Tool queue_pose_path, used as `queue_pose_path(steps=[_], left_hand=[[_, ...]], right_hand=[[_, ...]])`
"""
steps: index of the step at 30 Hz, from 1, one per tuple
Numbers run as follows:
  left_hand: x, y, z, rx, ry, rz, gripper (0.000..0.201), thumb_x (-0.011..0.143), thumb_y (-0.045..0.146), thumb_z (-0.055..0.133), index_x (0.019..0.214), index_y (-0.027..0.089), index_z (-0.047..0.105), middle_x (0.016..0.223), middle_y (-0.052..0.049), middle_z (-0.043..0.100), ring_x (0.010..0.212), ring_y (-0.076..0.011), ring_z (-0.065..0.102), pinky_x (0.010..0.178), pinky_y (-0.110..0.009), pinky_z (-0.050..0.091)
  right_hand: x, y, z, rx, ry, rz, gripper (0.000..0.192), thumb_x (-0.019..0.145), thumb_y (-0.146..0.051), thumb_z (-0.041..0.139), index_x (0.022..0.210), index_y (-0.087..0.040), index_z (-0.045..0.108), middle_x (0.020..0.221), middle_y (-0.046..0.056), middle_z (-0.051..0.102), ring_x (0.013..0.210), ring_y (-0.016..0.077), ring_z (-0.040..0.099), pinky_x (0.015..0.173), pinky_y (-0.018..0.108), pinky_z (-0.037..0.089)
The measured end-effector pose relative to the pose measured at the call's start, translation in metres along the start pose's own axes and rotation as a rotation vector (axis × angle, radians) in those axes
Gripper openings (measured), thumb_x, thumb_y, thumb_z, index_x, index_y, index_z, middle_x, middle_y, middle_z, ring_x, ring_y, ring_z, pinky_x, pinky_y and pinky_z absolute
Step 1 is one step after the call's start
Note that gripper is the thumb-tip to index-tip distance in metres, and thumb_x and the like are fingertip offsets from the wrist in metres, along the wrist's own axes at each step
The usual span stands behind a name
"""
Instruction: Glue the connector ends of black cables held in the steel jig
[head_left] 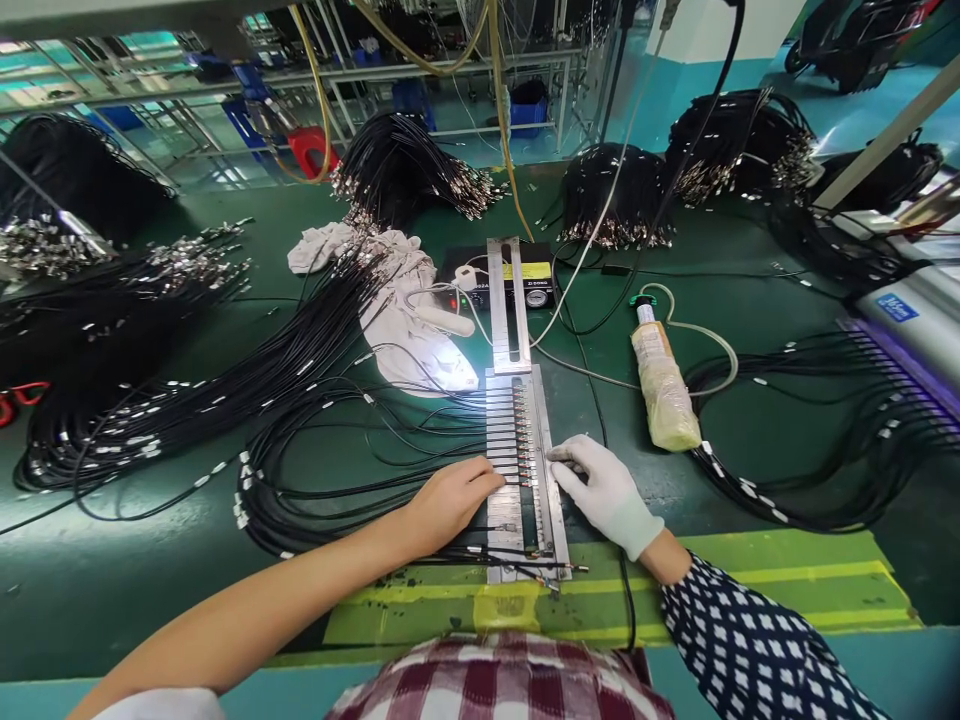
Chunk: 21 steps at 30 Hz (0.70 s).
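Observation:
A slotted metal fixture (498,420) lies on the green bench in front of me. Black cables (431,470) enter it from the left, their metal connector ends lined up in a row. My left hand (450,505), bare, has its thumb and fingers pressed together on one cable at the fixture's left side. On the other side, my right hand (604,495) wears a white glove; its curled fingertips touch the fixture's right edge, and what they pinch, if anything, is too small to tell. A few loose cable ends (544,570) lie across the fixture's near end.
A wrapped dispensing syringe (664,385) with a tube lies to the right. Behind the fixture are a black control box (540,285) and a white cloth (397,320). Cable bundles (409,165) line the back. A silver machine (911,320) glows purple at far right.

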<state>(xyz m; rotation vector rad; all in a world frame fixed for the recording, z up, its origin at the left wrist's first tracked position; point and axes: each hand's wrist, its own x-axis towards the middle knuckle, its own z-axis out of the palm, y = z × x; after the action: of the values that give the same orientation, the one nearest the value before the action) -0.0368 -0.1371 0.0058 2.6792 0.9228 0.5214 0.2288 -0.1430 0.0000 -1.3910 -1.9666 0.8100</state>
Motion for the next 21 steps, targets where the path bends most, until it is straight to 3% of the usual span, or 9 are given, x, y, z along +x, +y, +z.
queue_pose_path(steps=[4,7,12,21], left_hand=[[-0.015,0.003,0.008,0.15,0.086,-0.028,0.033,0.098,0.012,0.036,0.116,0.021,0.063,0.098,-0.009,0.061,0.09,-0.0185,0.054,0.078,-0.032,0.044],[-0.022,0.003,0.009,0.133,0.025,-0.023,0.037,0.099,0.012,0.033,0.124,0.019,0.059,0.088,-0.007,0.06,0.077,-0.0167,0.05,0.068,-0.03,0.04],[-0.019,0.006,-0.003,0.021,-0.033,-0.044,0.035,0.1,0.016,0.033,0.125,0.018,0.058,0.089,-0.007,0.061,0.08,-0.017,0.051,0.071,-0.03,0.04],[-0.012,0.008,-0.002,0.179,-0.065,-0.121,0.023,0.099,0.015,0.037,0.108,0.016,0.059,0.1,-0.009,0.06,0.09,-0.0209,0.052,0.077,-0.034,0.042]], right_hand=[[0.001,0.0,0.0,-0.002,-0.004,0.003,0.013,0.093,-0.025,0.052,0.096,-0.025,0.064,0.095,0.003,0.065,0.088,0.0192,0.062,0.078,0.033,0.051],[0.001,-0.002,0.0,-0.016,-0.002,0.014,0.012,0.093,-0.026,0.052,0.094,-0.025,0.064,0.093,0.003,0.064,0.086,0.0188,0.061,0.078,0.033,0.05],[0.001,-0.001,0.0,-0.021,0.0,0.012,0.015,0.095,-0.03,0.049,0.095,-0.025,0.063,0.092,0.003,0.064,0.085,0.019,0.061,0.076,0.033,0.05],[0.001,-0.001,0.001,-0.018,0.019,-0.014,0.013,0.094,-0.028,0.051,0.094,-0.024,0.064,0.09,0.002,0.065,0.082,0.0183,0.061,0.076,0.032,0.05]])
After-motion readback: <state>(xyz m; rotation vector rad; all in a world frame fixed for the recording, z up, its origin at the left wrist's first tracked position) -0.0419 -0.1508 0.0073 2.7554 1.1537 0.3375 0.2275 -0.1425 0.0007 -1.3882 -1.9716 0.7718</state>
